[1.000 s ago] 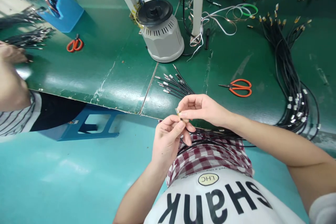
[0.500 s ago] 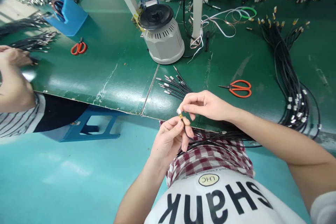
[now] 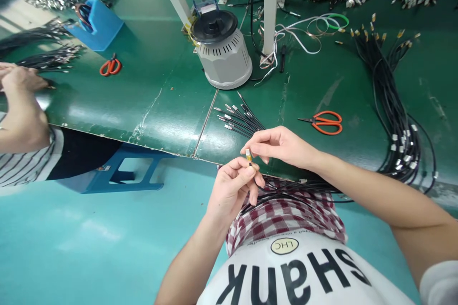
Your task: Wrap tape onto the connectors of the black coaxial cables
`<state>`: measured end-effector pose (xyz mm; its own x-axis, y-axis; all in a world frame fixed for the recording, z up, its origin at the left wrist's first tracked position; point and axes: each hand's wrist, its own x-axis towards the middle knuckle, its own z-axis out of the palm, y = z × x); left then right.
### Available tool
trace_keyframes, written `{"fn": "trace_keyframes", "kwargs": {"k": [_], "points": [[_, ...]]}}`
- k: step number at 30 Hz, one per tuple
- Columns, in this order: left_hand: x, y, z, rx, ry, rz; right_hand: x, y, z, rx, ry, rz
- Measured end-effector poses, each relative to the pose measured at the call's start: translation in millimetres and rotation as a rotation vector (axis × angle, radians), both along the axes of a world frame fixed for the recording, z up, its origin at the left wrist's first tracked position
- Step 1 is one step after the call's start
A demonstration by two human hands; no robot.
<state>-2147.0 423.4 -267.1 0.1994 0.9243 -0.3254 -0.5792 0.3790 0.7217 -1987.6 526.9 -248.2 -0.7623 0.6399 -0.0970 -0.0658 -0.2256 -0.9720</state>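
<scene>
Cable end (image 3: 248, 155), silver and yellow, pokes up near the front edge of the green counter (image 3: 171, 119), clamped in the thumb-and-finger grip of the left hand (image 3: 232, 185). Right hand (image 3: 281, 145) is bent close beside it; whether its grip touches, I cannot tell. Orange-handled scissors (image 3: 315, 119) lie beyond.

Glossy dark-green scuffed desk (image 3: 175, 71) carries | centre: squat grey vented machine (image 3: 227, 62) with round black lid, tangled white strips (image 3: 302, 45) | near edge: fan of thin black silver-tipped cables (image 3: 246, 121) | right: orange-handled metal scissors (image 3: 328, 123), long black cable bundle (image 3: 390, 95) | left: angular blue plastic holder (image 3: 104, 26), smaller orange-handled scissors (image 3: 110, 66)
</scene>
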Motion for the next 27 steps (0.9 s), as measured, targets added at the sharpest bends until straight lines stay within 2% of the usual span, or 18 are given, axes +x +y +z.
{"fn": "trace_keyframes", "kwargs": {"k": [5,10,14,18,20,23,25,27], "points": [[2,-1,0.9,-0.019,0.099,0.018,-1,0,-2.1,-0.006,-0.005,-0.059],[-2,0,6.7,0.042,0.187,-0.016,0,1,-2.3,0.028,0.043,0.009],[-4,2,8.5,0.063,0.168,-0.08,1,-1,-0.3,0.174,0.04,0.021],[-4,0,1.8,0.046,0.062,-0.061,6,3,-1.8,0.299,-0.036,0.041],[-6,-3,-3.5,0.033,0.001,-0.058,11,9,-4.7,0.361,-0.13,-0.002],[-11,-6,-9.7,0.032,-0.062,-0.065,16,18,-11.0,0.579,-0.39,-0.142],[-14,-8,-11.3,0.019,-0.04,-0.032,15,20,-16.0,0.746,-0.597,-0.128],[-14,-10,-11.6,-0.012,0.036,0.053,9,16,-21.2,0.912,-0.817,-0.045]]}}
